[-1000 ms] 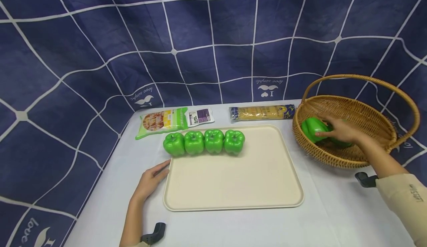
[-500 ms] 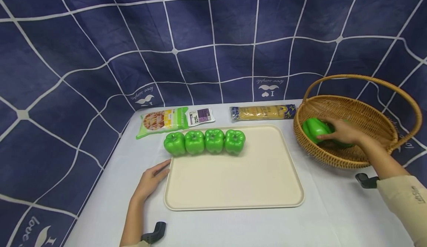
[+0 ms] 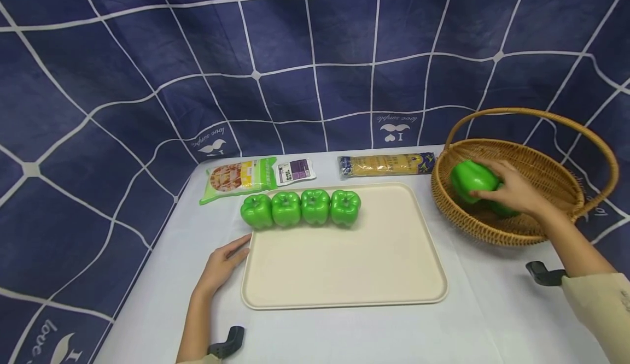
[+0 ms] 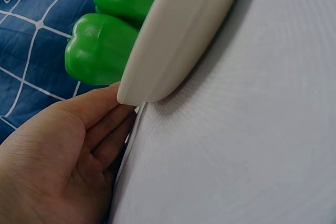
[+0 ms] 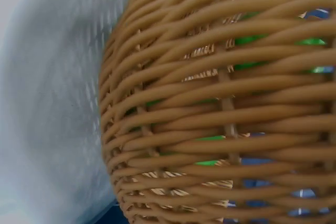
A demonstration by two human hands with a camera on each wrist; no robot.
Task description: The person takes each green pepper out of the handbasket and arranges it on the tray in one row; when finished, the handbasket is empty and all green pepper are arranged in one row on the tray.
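Note:
In the head view my right hand [image 3: 514, 189] grips a green bell pepper [image 3: 470, 181] inside the wicker basket [image 3: 487, 234], thumb on its near side. Another green pepper [image 3: 503, 209] lies beneath that hand, partly hidden. My left hand [image 3: 220, 268] rests beside the cream tray [image 3: 344, 268], fingertips touching its left edge; the left wrist view shows this hand [image 4: 68, 150] with extended fingers at the tray corner [image 4: 152, 72]. Several green bell peppers [image 3: 286, 209] stand in a row along the tray's back left. Basket weave [image 5: 226, 93] hides the right hand in the right wrist view.
Behind the tray lie a green food packet [image 3: 241, 178], a small purple and white sachet [image 3: 295, 172] and a pack of pasta [image 3: 386, 165]. The basket's tall handle [image 3: 541, 113] arches over its far side. A blue checked cloth [image 3: 339, 69] hangs behind the white table.
My right hand has raised the pepper slightly within the basket and shifted it a little to the right. The left hand and the row of peppers stay put.

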